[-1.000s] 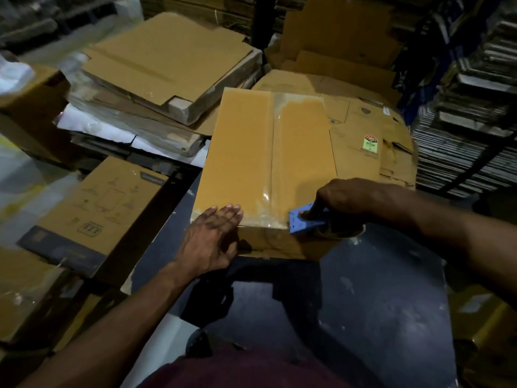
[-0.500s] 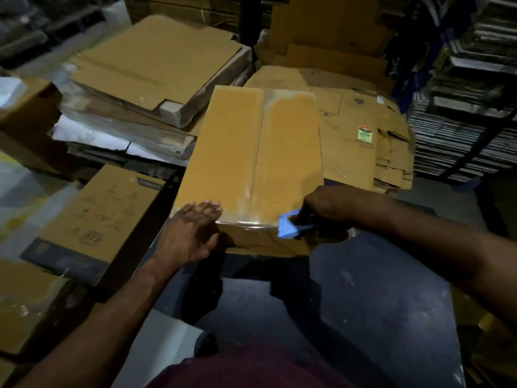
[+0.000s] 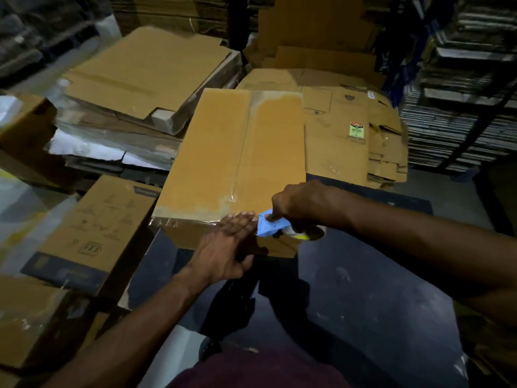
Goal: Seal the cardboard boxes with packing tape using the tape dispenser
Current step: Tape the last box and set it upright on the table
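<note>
The right hand (image 3: 302,203) curls its fingers (image 3: 275,217) round a blue plastic dispenser (image 3: 270,226), one fingertip pressed on its flat top, at the box's near right corner. A yellowish roll of tape (image 3: 300,235) shows behind the blue plate, under the hand. The left hand (image 3: 223,247) lies flat, fingers straight and close together, tips on the near top edge of the box (image 3: 237,152) just beside the dispenser, the palm hanging over the front face.

The box is a long tan carton with two top flaps meeting at a centre seam; clear glossy tape runs along the seam and across the near edge, wrinkled at the near left corner. It rests on a dark, scuffed counter (image 3: 363,289) (pale smudges mark its surface).

Just right of the box sits a heap of flattened cartons (image 3: 349,130), creased and torn at the edges, one with a small green and red label (image 3: 357,130). To the left a stack of flat cardboard sheets (image 3: 145,77) lies on white paper and plastic wrap. Nearer on the left a printed carton (image 3: 98,219) with a dark band leans at an angle. On the far right, shelves hold stacked layers of flat grey sheets (image 3: 461,93)
</note>
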A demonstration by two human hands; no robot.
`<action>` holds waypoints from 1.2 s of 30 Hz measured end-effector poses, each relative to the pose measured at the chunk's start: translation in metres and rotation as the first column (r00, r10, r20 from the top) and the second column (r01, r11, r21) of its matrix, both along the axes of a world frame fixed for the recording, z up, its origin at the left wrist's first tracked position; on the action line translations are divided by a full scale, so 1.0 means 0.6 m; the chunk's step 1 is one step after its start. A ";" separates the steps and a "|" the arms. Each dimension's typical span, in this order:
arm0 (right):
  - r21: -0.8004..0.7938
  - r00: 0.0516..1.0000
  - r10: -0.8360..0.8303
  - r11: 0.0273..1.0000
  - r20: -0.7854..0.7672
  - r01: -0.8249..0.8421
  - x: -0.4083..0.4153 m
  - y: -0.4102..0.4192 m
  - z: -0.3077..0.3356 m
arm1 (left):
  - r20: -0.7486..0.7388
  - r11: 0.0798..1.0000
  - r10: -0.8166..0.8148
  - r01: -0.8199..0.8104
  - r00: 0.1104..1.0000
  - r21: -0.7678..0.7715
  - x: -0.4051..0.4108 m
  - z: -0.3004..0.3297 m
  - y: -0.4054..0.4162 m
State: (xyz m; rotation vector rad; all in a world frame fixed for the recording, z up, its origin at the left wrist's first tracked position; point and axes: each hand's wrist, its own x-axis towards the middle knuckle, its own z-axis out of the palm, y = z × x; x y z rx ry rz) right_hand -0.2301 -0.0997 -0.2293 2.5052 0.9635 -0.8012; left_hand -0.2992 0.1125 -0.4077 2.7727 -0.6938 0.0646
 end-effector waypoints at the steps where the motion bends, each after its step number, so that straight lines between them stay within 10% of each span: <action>1: 0.011 0.999 0.027 1.000 0.031 -0.027 -0.003 -0.011 -0.007 | 0.012 1.000 0.001 -0.001 1.000 -0.012 0.001 0.002 0.001; 36: 0.079 0.961 -0.270 0.958 -0.058 0.274 0.007 -0.285 -0.060 | -0.040 0.995 0.070 -0.067 0.997 0.074 -0.003 0.053 -0.180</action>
